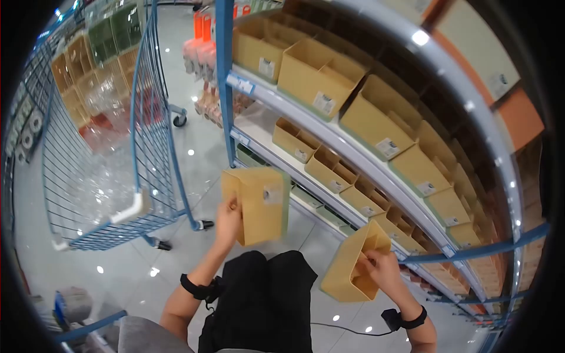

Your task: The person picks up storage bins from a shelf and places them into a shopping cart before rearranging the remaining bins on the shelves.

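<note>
My left hand (pixel 229 219) is closed on the near edge of a yellow storage box (pixel 263 206), which is tipped on its side so that a pale label on it faces up. A second yellow storage box (pixel 341 267) is in my right hand (pixel 381 269), whose fingers reach inside the opening and pinch the inner part. Both boxes hang above the floor in front of my knees, apart from each other. Similar yellow boxes with dividers (pixel 322 76) stand in rows on the shelves just beyond my hands.
At the left stands a blue wire shopping cart (pixel 112 226) holding brown, green and red boxes and clear plastic wrap. The blue shelf post (pixel 223 88) rises ahead, with orange-handled items (pixel 203 26) behind it. A dark cable (pixel 353 331) lies on the tiled floor.
</note>
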`<act>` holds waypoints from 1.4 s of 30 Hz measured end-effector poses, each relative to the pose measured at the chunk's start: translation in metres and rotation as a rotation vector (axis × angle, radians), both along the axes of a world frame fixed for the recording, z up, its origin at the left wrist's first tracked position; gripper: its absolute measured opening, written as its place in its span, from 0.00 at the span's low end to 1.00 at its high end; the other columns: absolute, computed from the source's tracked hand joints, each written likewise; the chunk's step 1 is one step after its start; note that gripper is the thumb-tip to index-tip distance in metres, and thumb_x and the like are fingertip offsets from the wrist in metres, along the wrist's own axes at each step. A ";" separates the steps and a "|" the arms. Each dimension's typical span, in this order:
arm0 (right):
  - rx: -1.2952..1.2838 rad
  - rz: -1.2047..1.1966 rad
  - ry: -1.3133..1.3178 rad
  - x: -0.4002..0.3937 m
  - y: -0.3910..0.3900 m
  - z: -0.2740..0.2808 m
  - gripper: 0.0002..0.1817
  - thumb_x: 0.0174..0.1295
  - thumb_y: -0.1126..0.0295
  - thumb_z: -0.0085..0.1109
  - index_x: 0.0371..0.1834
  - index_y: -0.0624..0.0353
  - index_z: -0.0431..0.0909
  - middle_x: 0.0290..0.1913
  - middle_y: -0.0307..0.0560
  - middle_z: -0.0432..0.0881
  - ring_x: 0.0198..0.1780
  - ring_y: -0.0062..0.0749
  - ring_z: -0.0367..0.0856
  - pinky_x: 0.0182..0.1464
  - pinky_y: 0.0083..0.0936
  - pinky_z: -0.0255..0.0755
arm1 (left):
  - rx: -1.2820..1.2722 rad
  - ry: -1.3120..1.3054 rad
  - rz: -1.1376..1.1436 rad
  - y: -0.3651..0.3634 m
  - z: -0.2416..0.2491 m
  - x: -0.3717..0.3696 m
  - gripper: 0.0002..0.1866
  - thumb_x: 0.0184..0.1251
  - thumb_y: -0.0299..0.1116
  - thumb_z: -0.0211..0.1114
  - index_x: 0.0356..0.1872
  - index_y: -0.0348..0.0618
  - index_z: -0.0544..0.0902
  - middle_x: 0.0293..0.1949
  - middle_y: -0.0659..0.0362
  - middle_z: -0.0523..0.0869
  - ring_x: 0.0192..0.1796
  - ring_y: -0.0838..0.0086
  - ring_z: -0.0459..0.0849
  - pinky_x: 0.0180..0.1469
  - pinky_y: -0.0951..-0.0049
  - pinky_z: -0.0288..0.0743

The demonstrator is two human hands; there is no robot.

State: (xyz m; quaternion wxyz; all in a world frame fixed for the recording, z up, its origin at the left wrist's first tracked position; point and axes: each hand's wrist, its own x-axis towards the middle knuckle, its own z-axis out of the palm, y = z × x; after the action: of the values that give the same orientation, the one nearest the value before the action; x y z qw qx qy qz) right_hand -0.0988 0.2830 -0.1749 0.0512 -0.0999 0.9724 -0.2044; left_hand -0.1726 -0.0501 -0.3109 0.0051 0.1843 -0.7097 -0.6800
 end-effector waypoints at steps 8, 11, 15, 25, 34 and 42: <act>0.189 0.078 0.088 -0.048 -0.017 -0.089 0.06 0.52 0.73 0.63 0.29 0.64 0.79 0.17 0.56 0.75 0.18 0.44 0.76 0.22 0.29 0.67 | 0.896 0.079 0.076 -0.038 -0.112 -0.057 0.12 0.70 0.29 0.46 0.47 0.36 0.75 0.42 0.58 0.81 0.43 0.74 0.81 0.45 0.76 0.75; 0.231 0.112 0.075 -0.046 -0.037 -0.101 0.06 0.52 0.73 0.63 0.29 0.64 0.79 0.18 0.56 0.76 0.19 0.45 0.76 0.23 0.29 0.68 | 1.050 0.209 0.091 -0.039 -0.120 -0.070 0.11 0.71 0.30 0.45 0.45 0.37 0.73 0.41 0.57 0.79 0.46 0.73 0.80 0.50 0.75 0.74; 0.279 0.112 0.002 -0.039 -0.062 -0.090 0.06 0.51 0.76 0.62 0.28 0.68 0.77 0.21 0.56 0.76 0.20 0.42 0.76 0.25 0.27 0.67 | 1.128 0.279 0.074 -0.040 -0.130 -0.083 0.11 0.71 0.27 0.40 0.46 0.32 0.67 0.48 0.52 0.75 0.52 0.66 0.76 0.57 0.68 0.73; 0.290 0.141 -0.067 -0.041 -0.086 -0.069 0.06 0.53 0.73 0.61 0.32 0.64 0.79 0.23 0.56 0.79 0.23 0.49 0.78 0.26 0.32 0.71 | 1.071 0.359 0.063 -0.030 -0.107 -0.130 0.12 0.69 0.26 0.43 0.48 0.26 0.66 0.50 0.47 0.74 0.52 0.61 0.77 0.58 0.66 0.72; 0.187 0.255 -0.140 -0.044 -0.072 -0.110 0.07 0.54 0.72 0.62 0.24 0.62 0.75 0.16 0.53 0.73 0.18 0.46 0.74 0.20 0.31 0.66 | -0.200 0.527 0.073 -0.048 -0.074 -0.210 0.13 0.55 0.30 0.57 0.30 0.25 0.79 0.26 0.43 0.83 0.31 0.56 0.85 0.35 0.65 0.77; 0.077 0.354 -0.196 -0.050 -0.059 -0.127 0.05 0.52 0.73 0.64 0.27 0.62 0.79 0.18 0.48 0.76 0.17 0.41 0.74 0.18 0.29 0.66 | -0.804 0.676 0.103 -0.040 -0.047 -0.334 0.11 0.52 0.26 0.54 0.29 0.28 0.81 0.31 0.36 0.81 0.38 0.47 0.83 0.39 0.55 0.77</act>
State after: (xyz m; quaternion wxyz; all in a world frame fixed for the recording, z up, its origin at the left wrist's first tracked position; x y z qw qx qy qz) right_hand -0.1492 0.2244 -0.3018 0.1843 -0.2471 0.9371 -0.1638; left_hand -0.5065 -0.0903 -0.3582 0.3373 -0.0273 -0.8633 -0.3745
